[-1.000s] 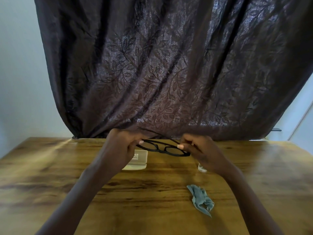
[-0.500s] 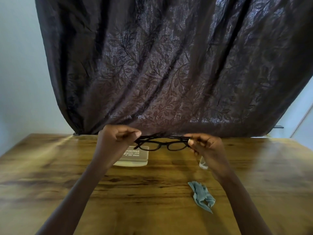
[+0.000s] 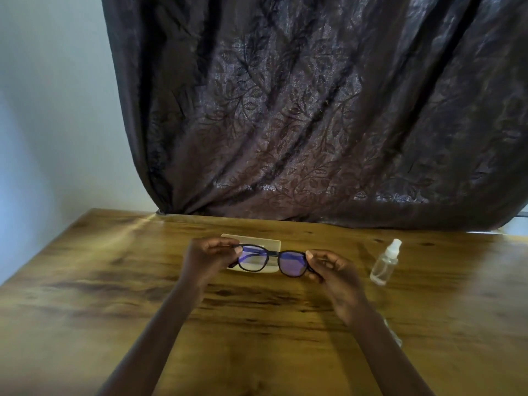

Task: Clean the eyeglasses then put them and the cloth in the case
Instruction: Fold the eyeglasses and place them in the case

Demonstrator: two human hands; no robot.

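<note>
Nearest, two bare forearms reach forward from the bottom edge over a wooden table (image 3: 85, 281) with dark grain streaks. Just beside the right forearm, a sliver of the cloth (image 3: 395, 337) peeks out on the tabletop, mostly hidden by the arm. Further on, the left hand (image 3: 204, 260) and the right hand (image 3: 333, 274) hold the eyeglasses (image 3: 273, 260) between them above the table, each hand curled shut with its fingertips pinched on one outer end of the black frame. The lenses face the camera and show a violet-blue sheen. Directly behind the glasses, partly covered by them and by the left hand, a pale rectangular case (image 3: 257, 242) lies flat on the table; whether it is open or closed I cannot tell. Off to the right of the right hand, a small clear spray bottle (image 3: 385, 262) with a white cap stands apart from everything else. Beyond the table's far edge hangs a dark curtain (image 3: 314, 110) with a leaf pattern, and a pale wall (image 3: 51, 95) shows at the left.
</note>
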